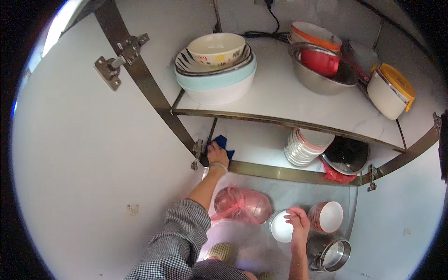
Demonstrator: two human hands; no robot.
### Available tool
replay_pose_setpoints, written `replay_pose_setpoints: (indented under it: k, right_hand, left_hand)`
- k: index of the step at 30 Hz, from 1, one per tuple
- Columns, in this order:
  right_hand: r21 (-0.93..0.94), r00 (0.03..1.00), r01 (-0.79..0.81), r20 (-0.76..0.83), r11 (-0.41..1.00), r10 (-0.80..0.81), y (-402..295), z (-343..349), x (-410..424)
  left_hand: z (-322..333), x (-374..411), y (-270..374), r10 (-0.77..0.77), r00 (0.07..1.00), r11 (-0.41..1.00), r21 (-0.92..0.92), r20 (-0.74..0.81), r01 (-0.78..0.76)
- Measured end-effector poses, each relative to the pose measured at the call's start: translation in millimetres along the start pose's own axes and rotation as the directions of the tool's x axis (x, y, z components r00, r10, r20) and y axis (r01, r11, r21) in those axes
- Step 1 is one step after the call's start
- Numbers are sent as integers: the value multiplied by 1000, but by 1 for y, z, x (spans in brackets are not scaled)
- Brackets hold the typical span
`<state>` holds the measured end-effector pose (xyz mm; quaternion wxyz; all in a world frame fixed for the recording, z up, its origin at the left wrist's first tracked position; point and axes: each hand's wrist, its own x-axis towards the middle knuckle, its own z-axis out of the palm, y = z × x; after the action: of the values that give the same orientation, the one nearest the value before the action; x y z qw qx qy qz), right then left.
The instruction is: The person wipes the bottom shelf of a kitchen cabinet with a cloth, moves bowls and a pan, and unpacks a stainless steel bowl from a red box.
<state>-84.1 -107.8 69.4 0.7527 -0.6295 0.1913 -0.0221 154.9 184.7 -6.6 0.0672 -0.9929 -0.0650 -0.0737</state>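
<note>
My left hand (217, 155) presses a dark blue cloth (221, 141) against the lower shelf (252, 147) of a cupboard, at its left front corner. Part of the cloth is hidden under my fingers. My right hand (299, 221) is over the floor with its fingers loosely bent and apart, holding nothing. Beneath it in the picture stands a stack of white bowls (281, 229), partly covered by my fingertips. On the lower shelf, toward the right, are a stack of plates (302, 148) and a dark-bottomed metal pan (346, 154) tilted on its side above red plastic (337, 174).
Bowls (215, 82) and a metal basin (322, 78) with a red cup fill parts of the upper shelf (269, 94), beside a yellow-lidded container (392, 91). A knotted pink plastic bag (241, 206), patterned bowls (327, 217) and a metal pot (330, 255) occupy the floor. Open doors (80, 140) flank me.
</note>
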Motion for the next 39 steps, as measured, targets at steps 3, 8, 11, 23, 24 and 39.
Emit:
replay_pose_setpoints:
  k: [3, 8, 11, 23, 24, 39]
  right_hand:
    - [-22, 1000, 1, -31, 1000, -2, -4, -8, -1]
    - [-13, 999, -10, -31, 1000, 10, -7, -7, -4]
    - [-39, 997, 17, -70, 999, -20, -15, -17, -11]
    - [-21, 997, -21, -73, 1000, 19, -4, -17, -11]
    - [-11, 998, -24, -57, 1000, 23, -6, -13, -11]
    - [0, 997, -45, -63, 999, 45, 2, -18, -3]
  left_hand:
    - [-22, -39, 49, 199, 972, 953, -256, 126, -162]
    - [-49, -79, 72, 359, 924, 587, -738, -130, -332]
    - [-56, -44, 56, 60, 980, 808, -567, -192, -161]
    - [-12, -46, 97, 477, 848, 651, -555, -232, -518]
    - [-21, -57, 98, 523, 815, 510, -674, -249, -534]
    - [2, -79, 18, 52, 996, 994, -93, -79, -60]
